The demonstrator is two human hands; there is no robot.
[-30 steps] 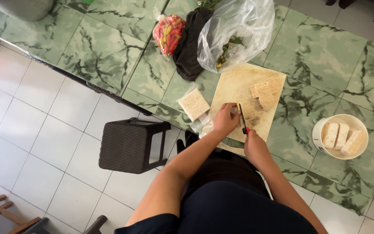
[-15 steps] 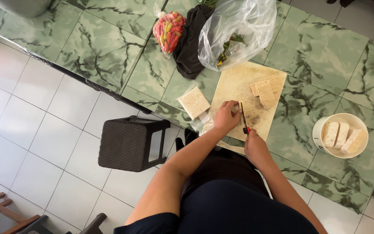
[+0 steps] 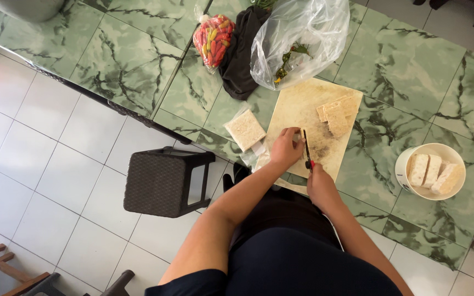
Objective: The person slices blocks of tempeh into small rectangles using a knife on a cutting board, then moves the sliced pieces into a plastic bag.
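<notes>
Left hand [image 3: 285,149] pinned a small piece, fingers curled, on pale wooden cutting board [image 3: 314,123]; right hand [image 3: 318,183] gripped red-handled knife [image 3: 306,150], blade beside the fingers for slicing.

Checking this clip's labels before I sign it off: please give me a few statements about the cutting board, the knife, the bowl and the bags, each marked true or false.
1. The right hand holds a dark-bladed knife with a red handle over the pale wooden cutting board. True.
2. The round white bowl is empty. False: it holds pale rectangular blocks.
3. The clear bag of red and yellow chillies lies on the green marbled tile counter. True.
4. The dark woven stool stands on the counter. False: it stands on the white floor tiles.
5. The left hand rests on the board. True.
</notes>
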